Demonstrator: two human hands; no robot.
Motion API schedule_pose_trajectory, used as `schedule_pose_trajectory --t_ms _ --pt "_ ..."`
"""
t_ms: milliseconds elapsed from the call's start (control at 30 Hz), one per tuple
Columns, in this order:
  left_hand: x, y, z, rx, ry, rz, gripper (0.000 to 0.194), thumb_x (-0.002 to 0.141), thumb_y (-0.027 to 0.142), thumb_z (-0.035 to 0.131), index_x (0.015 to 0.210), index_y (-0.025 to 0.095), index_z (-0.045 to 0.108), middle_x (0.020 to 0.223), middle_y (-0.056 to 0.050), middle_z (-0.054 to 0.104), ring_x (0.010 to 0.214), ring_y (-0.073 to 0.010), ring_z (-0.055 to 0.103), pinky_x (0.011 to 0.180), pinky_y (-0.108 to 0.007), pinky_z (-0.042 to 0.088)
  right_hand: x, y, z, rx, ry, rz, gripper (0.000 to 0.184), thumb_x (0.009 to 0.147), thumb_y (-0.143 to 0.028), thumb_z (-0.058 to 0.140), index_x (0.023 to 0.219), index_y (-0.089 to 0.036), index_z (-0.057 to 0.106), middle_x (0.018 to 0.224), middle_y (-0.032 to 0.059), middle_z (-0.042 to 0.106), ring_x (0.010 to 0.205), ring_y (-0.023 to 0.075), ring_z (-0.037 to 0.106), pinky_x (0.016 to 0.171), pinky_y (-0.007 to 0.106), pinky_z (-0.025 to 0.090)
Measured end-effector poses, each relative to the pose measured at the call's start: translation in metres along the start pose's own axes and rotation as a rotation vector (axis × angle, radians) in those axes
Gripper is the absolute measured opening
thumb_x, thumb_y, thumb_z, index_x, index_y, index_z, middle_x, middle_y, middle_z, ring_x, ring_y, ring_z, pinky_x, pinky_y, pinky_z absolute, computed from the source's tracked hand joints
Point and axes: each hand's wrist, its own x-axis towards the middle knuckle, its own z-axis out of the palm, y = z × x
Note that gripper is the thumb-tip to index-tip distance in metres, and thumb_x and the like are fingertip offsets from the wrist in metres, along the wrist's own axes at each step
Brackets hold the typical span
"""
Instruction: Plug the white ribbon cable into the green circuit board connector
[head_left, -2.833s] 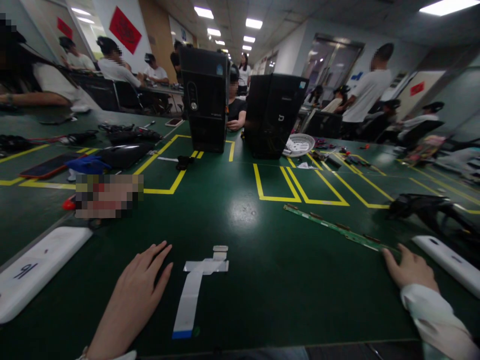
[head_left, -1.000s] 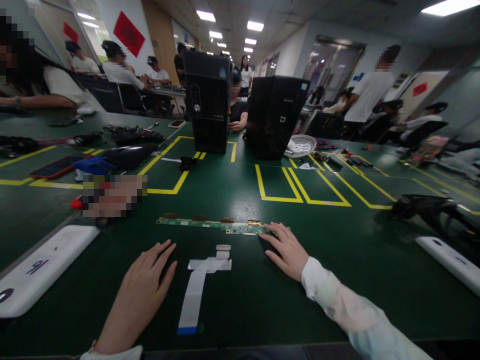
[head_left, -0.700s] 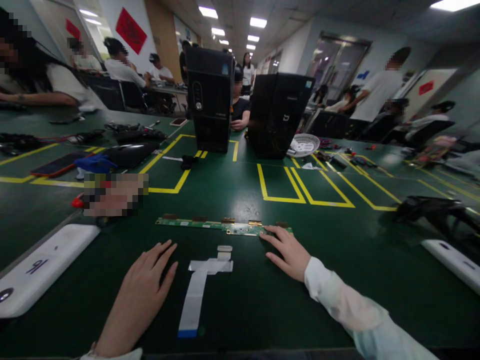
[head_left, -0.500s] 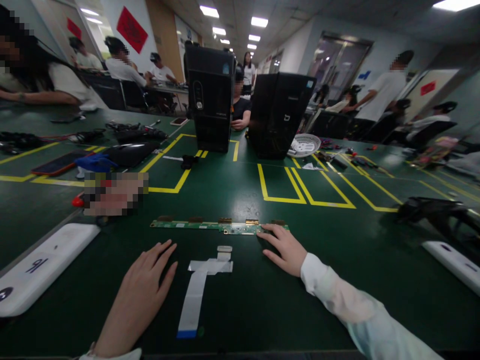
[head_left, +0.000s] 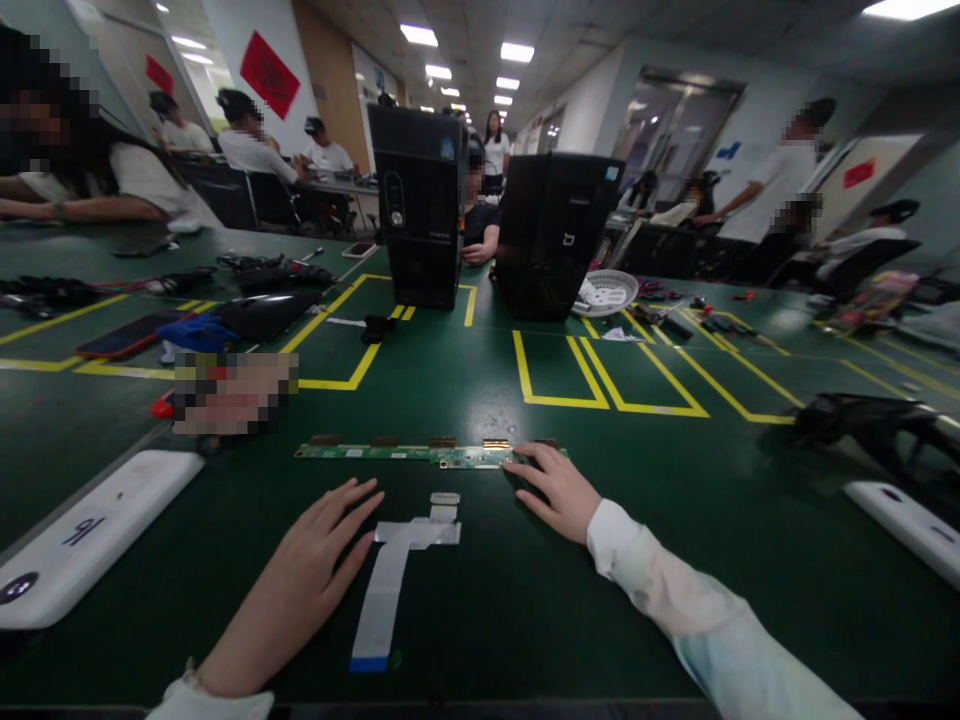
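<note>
A long thin green circuit board (head_left: 390,452) lies crosswise on the green table (head_left: 480,580) in front of me. My right hand (head_left: 553,490), in a white sleeve, rests with spread fingers on the board's right end. My left hand (head_left: 307,575) lies flat and open on the table, its fingertips beside a white flat ribbon cable (head_left: 390,580) with a blue end. The cable's top connector sits just below the board's middle.
White plastic panels lie at the left (head_left: 82,535) and right (head_left: 904,525) table edges. Two black computer towers (head_left: 420,205) (head_left: 551,230) stand behind yellow floor-tape boxes, a white basket (head_left: 604,292) beside them. Black cables (head_left: 862,425) lie right. Other people sit around.
My right hand slid the circuit board from the far right to the middle of the table, then a little further left. My left hand moved slightly right toward the ribbon cable.
</note>
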Motion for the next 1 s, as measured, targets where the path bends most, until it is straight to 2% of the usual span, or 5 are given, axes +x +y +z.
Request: schedule_pose_trajectory --t_ms 167,300,500,733,1000 --pt "0.022 0.033 -0.019 -0.061 -0.136 0.226 0.045 0.098 0.036 0.042 0.142 0.032 0.048 0.147 0.0 0.052 0.139 -0.0218 0.044 0.112 -0.044 0.043 0.0 0.002 0.002 0.002 -0.012 -0.036 0.042 0.097 -0.033 0.047 0.135 -0.016 0.055 0.144 0.0168 0.049 0.134 0.0292 0.043 0.11 0.054 0.038" --pt "0.035 0.051 -0.014 -0.095 -0.23 0.372 0.045 0.098 0.032 0.043 0.143 0.028 0.046 0.146 -0.002 0.054 0.136 -0.0196 0.047 0.114 -0.043 0.04 0.0 0.004 0.002 0.002 -0.049 -0.05 0.044 0.098 -0.033 0.046 0.137 -0.015 0.054 0.143 0.0172 0.051 0.133 0.0303 0.046 0.11 0.055 0.038" --pt "0.05 0.066 0.0 -0.101 -0.249 0.424 0.046 0.097 0.03 0.047 0.143 0.027 0.046 0.145 -0.003 0.054 0.132 -0.0195 0.051 0.11 -0.04 0.045 -0.001 0.005 0.006 0.0 -0.02 -0.027 0.045 0.097 -0.036 0.047 0.139 -0.02 0.053 0.142 0.0143 0.052 0.133 0.0278 0.046 0.111 0.052 0.038" --pt "0.072 0.093 0.016 -0.097 -0.225 0.422 0.045 0.095 0.032 0.05 0.139 0.019 0.049 0.142 -0.007 0.057 0.13 -0.022 0.052 0.107 -0.04 0.046 -0.001 0.005 0.007 0.0 -0.003 -0.035 0.044 0.097 -0.035 0.048 0.138 -0.019 0.054 0.142 0.0144 0.052 0.133 0.0281 0.045 0.11 0.052 0.039" --pt "0.07 0.096 0.033 -0.08 -0.16 0.391 0.052 0.098 0.042 0.043 0.144 0.017 0.043 0.147 -0.009 0.052 0.135 -0.0226 0.048 0.109 -0.042 0.044 -0.001 0.004 0.006 0.006 -0.017 -0.027 0.044 0.097 -0.033 0.048 0.138 -0.019 0.053 0.142 0.0147 0.052 0.133 0.0279 0.045 0.111 0.052 0.038"
